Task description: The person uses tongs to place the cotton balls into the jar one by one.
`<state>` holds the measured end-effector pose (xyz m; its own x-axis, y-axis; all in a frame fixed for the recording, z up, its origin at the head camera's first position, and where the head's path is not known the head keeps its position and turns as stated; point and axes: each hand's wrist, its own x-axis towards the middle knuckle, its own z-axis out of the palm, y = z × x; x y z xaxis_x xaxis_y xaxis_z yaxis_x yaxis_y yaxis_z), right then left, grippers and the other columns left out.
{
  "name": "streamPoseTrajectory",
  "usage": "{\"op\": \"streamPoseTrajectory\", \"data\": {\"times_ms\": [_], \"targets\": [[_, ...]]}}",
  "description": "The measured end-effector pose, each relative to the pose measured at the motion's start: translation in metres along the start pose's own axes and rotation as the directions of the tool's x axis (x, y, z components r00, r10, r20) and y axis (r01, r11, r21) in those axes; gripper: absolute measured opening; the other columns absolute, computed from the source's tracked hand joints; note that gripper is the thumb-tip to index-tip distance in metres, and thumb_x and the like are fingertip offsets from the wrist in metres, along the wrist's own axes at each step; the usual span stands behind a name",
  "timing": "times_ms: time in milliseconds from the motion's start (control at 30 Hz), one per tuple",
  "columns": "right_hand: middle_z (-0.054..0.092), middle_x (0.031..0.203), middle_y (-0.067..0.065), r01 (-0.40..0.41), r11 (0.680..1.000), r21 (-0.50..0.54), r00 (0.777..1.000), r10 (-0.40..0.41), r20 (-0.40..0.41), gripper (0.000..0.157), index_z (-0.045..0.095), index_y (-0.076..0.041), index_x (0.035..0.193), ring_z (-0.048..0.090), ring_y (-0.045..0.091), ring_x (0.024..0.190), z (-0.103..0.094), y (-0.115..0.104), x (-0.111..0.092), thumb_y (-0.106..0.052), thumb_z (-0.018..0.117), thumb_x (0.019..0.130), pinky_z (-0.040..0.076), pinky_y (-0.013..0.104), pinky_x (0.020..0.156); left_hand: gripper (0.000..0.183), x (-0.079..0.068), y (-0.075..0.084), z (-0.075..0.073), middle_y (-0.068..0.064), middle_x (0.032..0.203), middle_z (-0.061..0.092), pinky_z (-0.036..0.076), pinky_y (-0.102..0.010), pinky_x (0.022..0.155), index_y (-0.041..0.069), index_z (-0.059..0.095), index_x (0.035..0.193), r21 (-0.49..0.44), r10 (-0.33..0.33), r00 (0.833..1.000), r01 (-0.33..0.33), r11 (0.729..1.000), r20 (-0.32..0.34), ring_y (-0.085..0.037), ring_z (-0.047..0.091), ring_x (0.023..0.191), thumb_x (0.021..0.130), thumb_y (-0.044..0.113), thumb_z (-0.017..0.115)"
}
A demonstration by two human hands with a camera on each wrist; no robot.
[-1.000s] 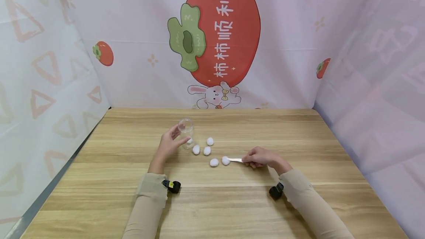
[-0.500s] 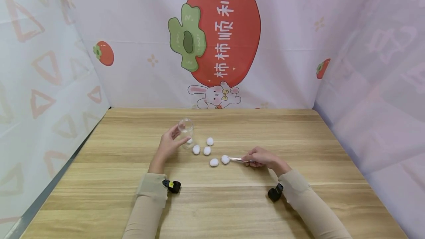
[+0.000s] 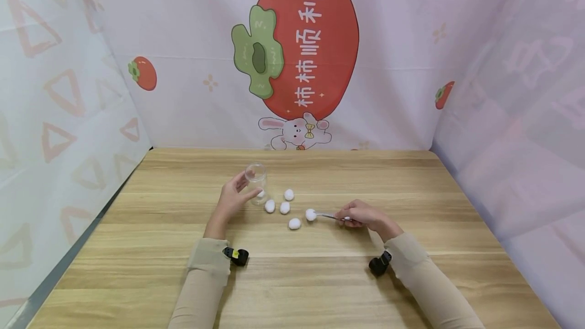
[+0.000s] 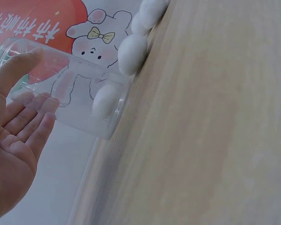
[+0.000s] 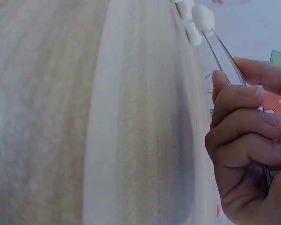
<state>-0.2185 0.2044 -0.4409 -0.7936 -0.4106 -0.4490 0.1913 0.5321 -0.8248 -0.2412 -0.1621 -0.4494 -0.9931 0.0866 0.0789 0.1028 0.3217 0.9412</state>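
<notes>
My left hand [image 3: 232, 199] holds a clear plastic jar [image 3: 256, 172] upright on the table, thumb on one side and fingers on the other. One white cotton ball [image 4: 104, 101] lies at the bottom of the jar in the left wrist view. Metal tweezers [image 3: 325, 215] are pinched in my right hand [image 3: 361, 214], with the other fingers curled in. Their tips grip a cotton ball [image 5: 203, 18], which is raised a little above the table in the right wrist view. Several loose cotton balls [image 3: 285, 208] lie between the jar and the tweezers.
The wooden table [image 3: 292, 283] runs back to a printed curtain [image 3: 192, 110]. Side curtains [image 3: 512, 131] hang along its left and right edges. One loose cotton ball [image 3: 294, 224] lies just in front of and left of the tweezer tips.
The tweezers have closed on the right-hand cotton ball and raised it slightly from the table. The left hand and jar have stayed in place.
</notes>
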Motion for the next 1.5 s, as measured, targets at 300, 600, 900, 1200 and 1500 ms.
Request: {"op": "streamPoseTrajectory", "data": {"times_ms": [300,600,900,1200,1500], "targets": [[0.048,0.053,-0.009,0.006,1.0,-0.019,1.0,-0.006,-0.023,0.028,0.066,0.003,0.083,0.036,0.002,0.046,-0.001,-0.001,-0.001,-0.023,0.06,0.092,0.024,0.015,0.041,0.071,0.0,0.0,0.001,-0.02,0.144,0.051,0.039,-0.038,0.12,0.004,0.041,0.145,0.006,0.001,1.0,-0.001,1.0,-0.007,-0.033,0.047,0.137,0.084,0.02,0.075],[0.047,0.054,-0.006,0.033,0.999,-0.028,0.998,-0.034,-0.053,0.032,0.062,0.009,0.084,0.034,0.005,0.047,-0.003,-0.008,-0.003,-0.022,0.059,0.092,0.021,0.017,0.042,0.072,-0.001,0.0,0.001,-0.021,0.144,0.05,0.039,-0.039,0.119,0.003,0.04,0.145,0.008,0.005,1.0,-0.005,1.0,-0.014,-0.034,0.047,0.137,0.084,0.018,0.075],[0.046,0.053,-0.007,0.034,0.999,-0.023,0.997,-0.036,-0.064,0.033,0.064,0.009,0.088,0.032,0.004,0.046,-0.003,-0.015,-0.003,-0.023,0.059,0.092,0.021,0.016,0.043,0.073,-0.002,0.001,0.0,-0.021,0.145,0.05,0.04,-0.039,0.119,0.002,0.039,0.145,0.001,0.011,1.0,-0.011,1.0,-0.004,-0.034,0.047,0.137,0.084,0.018,0.075],[0.045,0.053,-0.007,0.043,0.999,0.002,0.997,-0.043,-0.063,0.031,0.063,0.007,0.084,0.03,0.004,0.045,-0.002,-0.022,-0.004,-0.023,0.058,0.093,0.02,0.017,0.043,0.073,-0.002,0.0,0.0,-0.02,0.145,0.05,0.04,-0.039,0.119,0.003,0.039,0.145,0.005,0.007,1.0,-0.007,1.0,-0.004,-0.033,0.047,0.137,0.084,0.019,0.075],[0.046,0.053,-0.008,0.046,0.999,0.02,0.996,-0.044,-0.073,0.026,0.064,-0.002,0.078,0.033,0.003,0.046,-0.006,-0.031,-0.004,-0.023,0.058,0.093,0.021,0.015,0.043,0.073,-0.001,0.001,0.001,-0.02,0.145,0.05,0.04,-0.039,0.119,0.003,0.039,0.145,0.002,0.009,1.0,-0.009,1.0,-0.004,-0.034,0.047,0.137,0.084,0.019,0.075]]}}
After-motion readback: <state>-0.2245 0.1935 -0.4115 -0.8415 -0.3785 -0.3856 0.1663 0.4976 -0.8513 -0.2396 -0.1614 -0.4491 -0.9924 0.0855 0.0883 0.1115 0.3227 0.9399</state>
